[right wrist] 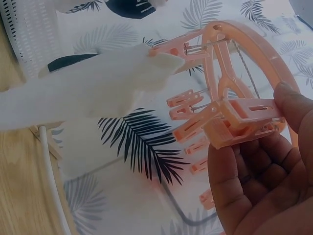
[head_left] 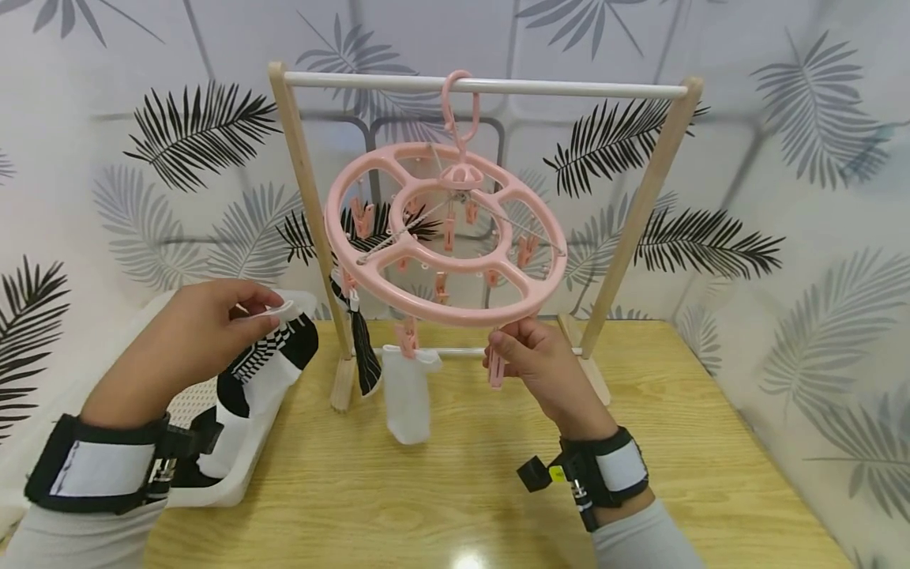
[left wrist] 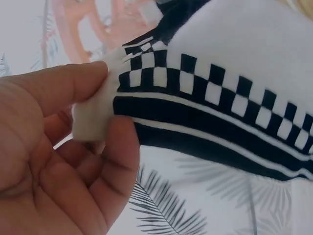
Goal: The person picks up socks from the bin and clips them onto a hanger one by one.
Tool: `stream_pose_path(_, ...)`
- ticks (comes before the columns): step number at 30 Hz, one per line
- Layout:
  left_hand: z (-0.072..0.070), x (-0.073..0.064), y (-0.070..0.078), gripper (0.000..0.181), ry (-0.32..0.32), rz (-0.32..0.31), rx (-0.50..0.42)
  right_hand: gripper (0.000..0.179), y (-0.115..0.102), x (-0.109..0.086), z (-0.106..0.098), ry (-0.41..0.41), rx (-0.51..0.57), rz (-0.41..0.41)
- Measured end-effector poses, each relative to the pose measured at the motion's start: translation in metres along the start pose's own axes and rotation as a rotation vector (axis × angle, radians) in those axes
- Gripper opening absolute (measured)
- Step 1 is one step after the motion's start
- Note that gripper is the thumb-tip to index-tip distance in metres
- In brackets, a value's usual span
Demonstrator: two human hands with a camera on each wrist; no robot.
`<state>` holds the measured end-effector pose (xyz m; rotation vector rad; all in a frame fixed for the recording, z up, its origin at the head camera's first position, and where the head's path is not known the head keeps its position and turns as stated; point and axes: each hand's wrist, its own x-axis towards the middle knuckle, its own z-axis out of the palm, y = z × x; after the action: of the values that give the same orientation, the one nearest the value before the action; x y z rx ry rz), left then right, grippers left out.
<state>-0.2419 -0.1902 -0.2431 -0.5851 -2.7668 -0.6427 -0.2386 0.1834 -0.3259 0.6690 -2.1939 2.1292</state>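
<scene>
My left hand pinches the white cuff of a black-and-white checkered sock between thumb and fingers, over the basket at left. In the left wrist view the sock's checks and dark bands stretch away to the right. My right hand holds a pink clothes clip under the front right rim of a round pink drying hanger; in the right wrist view, thumb and fingers pinch this clip. A white sock hangs from another clip at the front. Left of it dangles a dark striped sock.
The hanger hooks over the white rod of a wooden-legged rack. A white basket with more black-and-white socks stands at left on the wooden table. Several other pink clips hang below the rings. Behind is a leaf-patterned wall covering.
</scene>
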Motion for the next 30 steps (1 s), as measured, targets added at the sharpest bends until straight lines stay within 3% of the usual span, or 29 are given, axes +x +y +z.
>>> stream_pose_path(8, 0.005, -0.013, 0.024, 0.023, 0.049, 0.028, -0.1, 0.025, -0.001, -0.002, -0.001, 0.01, 0.005, -0.01)
stream_pose_path(15, 0.021, -0.02, 0.045, 0.016, 0.095, 0.122, -0.162, 0.026, -0.001, -0.001, 0.003, 0.025, 0.016, 0.008)
stream_pose_path(24, 0.063, -0.021, 0.068, 0.015, 0.02, 0.132, -0.225, 0.028, -0.002, -0.001, 0.007, 0.024, 0.006, -0.004)
stream_pose_path(30, 0.107, -0.009, 0.086, 0.015, -0.037, 0.196, -0.326, 0.027, -0.003, -0.001, 0.004, 0.051, -0.008, -0.007)
